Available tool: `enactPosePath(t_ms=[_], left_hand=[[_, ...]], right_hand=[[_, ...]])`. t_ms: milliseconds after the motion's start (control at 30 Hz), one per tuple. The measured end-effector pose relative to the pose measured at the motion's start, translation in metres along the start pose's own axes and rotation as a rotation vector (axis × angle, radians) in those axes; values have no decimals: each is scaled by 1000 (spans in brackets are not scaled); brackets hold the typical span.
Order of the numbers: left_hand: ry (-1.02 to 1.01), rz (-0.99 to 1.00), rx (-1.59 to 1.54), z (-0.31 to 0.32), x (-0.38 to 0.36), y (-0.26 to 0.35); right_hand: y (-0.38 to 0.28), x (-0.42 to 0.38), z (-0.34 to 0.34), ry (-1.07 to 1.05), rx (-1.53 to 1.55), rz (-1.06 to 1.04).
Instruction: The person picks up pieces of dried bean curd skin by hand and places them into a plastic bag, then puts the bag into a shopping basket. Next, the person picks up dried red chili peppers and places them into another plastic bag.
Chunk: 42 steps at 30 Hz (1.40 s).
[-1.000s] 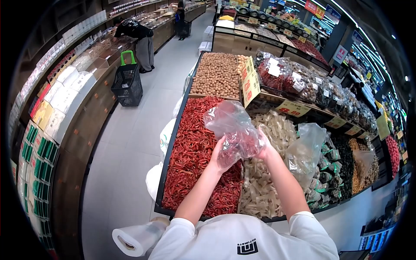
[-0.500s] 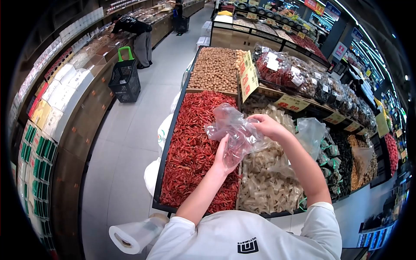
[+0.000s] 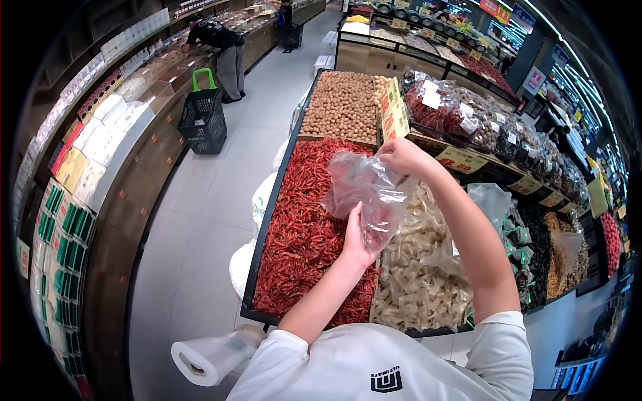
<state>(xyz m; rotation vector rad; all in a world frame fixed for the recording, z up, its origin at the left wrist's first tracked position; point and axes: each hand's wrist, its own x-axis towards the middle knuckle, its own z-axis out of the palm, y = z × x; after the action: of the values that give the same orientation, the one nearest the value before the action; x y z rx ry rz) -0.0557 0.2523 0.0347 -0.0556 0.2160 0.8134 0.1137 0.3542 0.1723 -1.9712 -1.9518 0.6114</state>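
A clear plastic bag point(image 3: 368, 180) with something reddish showing in its lower part is held over the bin of dried red chillies point(image 3: 294, 247). My left hand point(image 3: 359, 240) supports the bag from below, its fingers against the plastic. At the bag's upper right edge, my right hand point(image 3: 403, 159) pinches the plastic, with the wrist bent over. Pale dried pieces point(image 3: 421, 274) fill the bin on the right, beneath my right forearm. Round brown nuts point(image 3: 340, 107) lie in the bin beyond the chillies.
A roll of plastic bags point(image 3: 210, 357) sits at the lower left. A black basket with a green handle point(image 3: 202, 120) stands in the aisle near a person bending over a counter point(image 3: 217, 47). Yellow price signs point(image 3: 394, 113) and packed bags point(image 3: 461, 113) line the right side.
My right hand has moved up along the bag, and the bag hangs more stretched out between both hands. The whole view has shifted slightly, with the bins a little farther right.
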Motion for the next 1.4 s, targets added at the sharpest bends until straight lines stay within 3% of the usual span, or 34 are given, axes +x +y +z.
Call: enactPosePath(t_ms=[100, 367, 933, 967, 1033, 1167, 1233, 1267, 1400], left_hand=[[11, 13, 8, 2, 1, -7], [78, 38, -17, 18, -5, -33], [-143, -27, 72, 48, -10, -52], [-163, -17, 93, 49, -9, -49], [-179, -8, 110, 52, -7, -46], [-236, -27, 96, 63, -17, -47], [-249, -37, 87, 65, -21, -50], [-258, -42, 89, 65, -22, -53], [-285, -55, 99, 65, -24, -57]], right_hand=[[8, 18, -1, 17, -211, -121], [-3, 34, -25, -97, -370, -10], [-43, 68, -79, -284, -501, -9], [-46, 70, -82, -287, -566, -42], [-35, 85, -86, -345, -862, -321], [-56, 76, -100, -349, -905, -311], [-86, 57, -105, -389, -960, -216], [-100, 46, -107, -338, -841, -23], [-96, 42, -111, -318, -770, -15]])
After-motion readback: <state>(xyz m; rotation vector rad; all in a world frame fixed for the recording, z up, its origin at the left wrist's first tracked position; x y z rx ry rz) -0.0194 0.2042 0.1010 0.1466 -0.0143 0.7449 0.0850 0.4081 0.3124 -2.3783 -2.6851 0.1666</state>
